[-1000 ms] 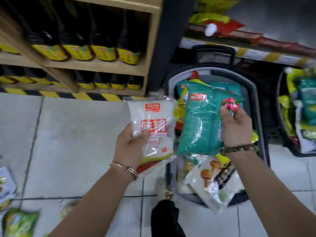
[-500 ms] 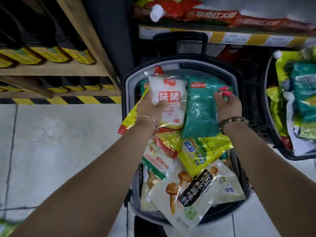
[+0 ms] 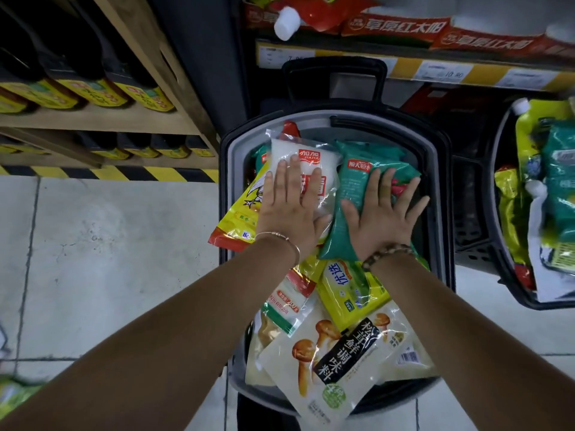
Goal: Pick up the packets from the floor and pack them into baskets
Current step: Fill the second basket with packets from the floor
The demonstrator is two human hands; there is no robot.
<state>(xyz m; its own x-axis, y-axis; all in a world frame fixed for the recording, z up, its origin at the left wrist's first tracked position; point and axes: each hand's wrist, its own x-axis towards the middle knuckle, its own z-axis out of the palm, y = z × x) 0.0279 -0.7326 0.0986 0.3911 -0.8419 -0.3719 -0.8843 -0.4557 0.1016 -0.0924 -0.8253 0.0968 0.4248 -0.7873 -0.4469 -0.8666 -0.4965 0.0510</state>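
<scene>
On the tiled floor, a grey basket is sitting heaped with packets, its long axis running away from the person. Both hands are lying flat with fingers spread, the left hand pressing a white packet and the right hand pressing a green packet alongside. A blurred floor packet is lying low left, nearer the left hand.

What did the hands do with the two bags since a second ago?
The left hand lowered the white packet and the right hand the teal packet into the basket, let go, and now press them flat. The mushroom packet stayed put.
</scene>
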